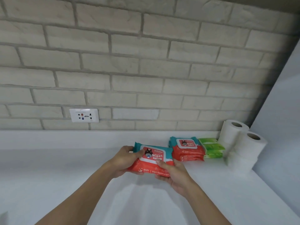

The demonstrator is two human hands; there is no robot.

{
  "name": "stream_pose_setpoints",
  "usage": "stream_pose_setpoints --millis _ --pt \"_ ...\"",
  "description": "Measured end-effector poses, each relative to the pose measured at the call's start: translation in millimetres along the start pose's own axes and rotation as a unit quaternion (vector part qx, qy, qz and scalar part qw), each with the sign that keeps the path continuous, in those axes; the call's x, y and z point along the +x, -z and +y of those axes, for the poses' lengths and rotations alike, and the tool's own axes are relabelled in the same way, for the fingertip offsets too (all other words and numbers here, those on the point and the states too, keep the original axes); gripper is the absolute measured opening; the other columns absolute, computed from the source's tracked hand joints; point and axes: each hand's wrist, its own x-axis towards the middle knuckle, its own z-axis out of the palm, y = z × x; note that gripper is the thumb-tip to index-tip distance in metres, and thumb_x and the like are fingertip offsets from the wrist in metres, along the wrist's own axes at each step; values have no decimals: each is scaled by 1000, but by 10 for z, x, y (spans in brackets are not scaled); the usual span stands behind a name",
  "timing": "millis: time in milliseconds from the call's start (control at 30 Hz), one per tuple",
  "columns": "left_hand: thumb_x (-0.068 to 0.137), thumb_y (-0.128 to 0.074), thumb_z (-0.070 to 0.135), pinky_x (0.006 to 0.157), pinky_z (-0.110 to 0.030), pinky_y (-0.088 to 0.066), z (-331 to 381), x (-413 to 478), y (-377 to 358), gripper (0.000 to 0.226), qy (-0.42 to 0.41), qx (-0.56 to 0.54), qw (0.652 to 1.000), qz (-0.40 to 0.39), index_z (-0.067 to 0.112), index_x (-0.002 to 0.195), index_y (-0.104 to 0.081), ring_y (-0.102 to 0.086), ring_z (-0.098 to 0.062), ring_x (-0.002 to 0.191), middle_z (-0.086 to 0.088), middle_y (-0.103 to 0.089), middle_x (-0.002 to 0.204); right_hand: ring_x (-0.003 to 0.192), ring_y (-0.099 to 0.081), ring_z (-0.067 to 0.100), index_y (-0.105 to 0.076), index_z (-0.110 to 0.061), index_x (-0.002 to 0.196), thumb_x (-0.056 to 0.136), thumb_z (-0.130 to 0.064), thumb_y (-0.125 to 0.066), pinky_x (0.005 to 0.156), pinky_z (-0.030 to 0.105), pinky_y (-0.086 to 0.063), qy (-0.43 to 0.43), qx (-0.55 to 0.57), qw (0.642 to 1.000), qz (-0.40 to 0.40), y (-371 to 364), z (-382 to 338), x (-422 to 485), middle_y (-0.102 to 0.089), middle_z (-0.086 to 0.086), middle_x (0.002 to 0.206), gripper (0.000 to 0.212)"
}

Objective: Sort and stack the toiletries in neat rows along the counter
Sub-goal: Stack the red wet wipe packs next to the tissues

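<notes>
While both hands grip it, L hand (125, 157) at its left end & R hand (172, 172) at front-right, wipes pack (152, 159) hangs above counter (65, 168), left of wipes stack (186, 150).

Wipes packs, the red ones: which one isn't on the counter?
The red wipes pack held up between the left hand and right hand. The other red packs lie stacked by the green packs.
</notes>
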Motion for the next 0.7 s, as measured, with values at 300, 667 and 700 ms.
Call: stream_pose_setpoints --millis 300,667,700 --pt "82 -72 42 56 -39 -60 202 352 -663 59 -34 55 997 35 9 125 -49 -74 -23 78 -9 -71 99 94 -72 24 -60 -18 119 76 -15 -82 67 39 -60 62 -50 995 65 638 -378 128 -73 6 107 49" --pt "99 -50 20 57 -39 -61 530 900 -1359 13 -29 61 997 33 12 109 -54 -70 -22 84 -8 -69 96 87 -74 24 -64 -17 111 74 -17 -84 65 37 -61 100 -135 981 97 1376 -949 472 -75 6 101 42" --pt "99 -51 19 56 -38 -60 554 953 -1418 14 -25 60 997 32 11 110 -54 -70 -23 85 -10 -68 97 84 -75 22 -64 -18 110 75 -18 -83 64 37 -61 100 -142 980 99 1440 -985 515 -76 5 98 40"
